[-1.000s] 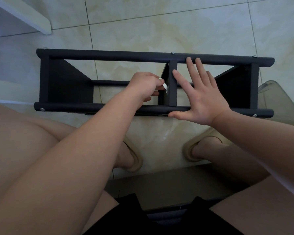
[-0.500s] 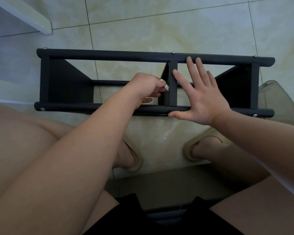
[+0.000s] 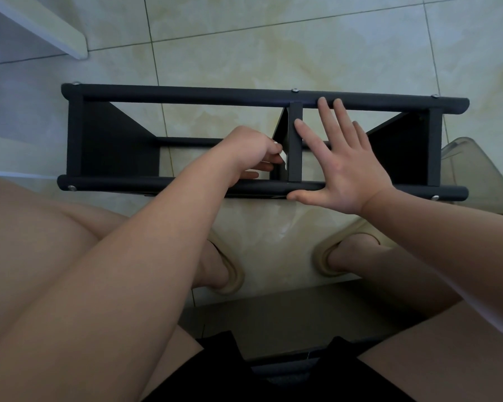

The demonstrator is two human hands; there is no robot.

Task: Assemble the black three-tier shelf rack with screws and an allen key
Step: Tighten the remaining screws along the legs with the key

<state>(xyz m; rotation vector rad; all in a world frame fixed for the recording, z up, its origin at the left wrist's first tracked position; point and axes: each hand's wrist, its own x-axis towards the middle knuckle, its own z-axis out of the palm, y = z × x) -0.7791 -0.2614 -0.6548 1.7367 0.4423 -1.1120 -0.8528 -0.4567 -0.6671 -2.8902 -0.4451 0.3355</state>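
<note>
Since a second ago my left hand (image 3: pixel 251 147) has rolled a little at the wrist, and the pale piece (image 3: pixel 285 163) in it has sunk lower and shows shorter against the middle panel (image 3: pixel 295 146). My right hand (image 3: pixel 346 169) has not stirred.

My left fingers are curled in, thumb and forefinger pinching the pale piece at the 3 o'clock side of that hand, just beside the panel's left face. So little of it shows that I cannot tell whether it is the allen key, nor whether it touches the panel.

My right hand lies flat and spread, gripping nothing, at 3 o'clock of the middle panel. Its forefinger rests on the panel's edge, two fingertips reach the far rail (image 3: pixel 186 95) at 12 o'clock, and the thumb lies along the near rail (image 3: pixel 157 182), pointing to 9 o'clock.

The black rack (image 3: pixel 114 146) lies on its side on the tiled floor (image 3: pixel 273 39), at 12 o'clock from my knees, its rails running from 9 to 3 o'clock. A screw head (image 3: pixel 294 90) sits on the far rail above the middle panel.

My slippers (image 3: pixel 230 271) stand at 6 o'clock of the rack, and a grey translucent thing (image 3: pixel 482 175) sits at its 3 o'clock end.
</note>
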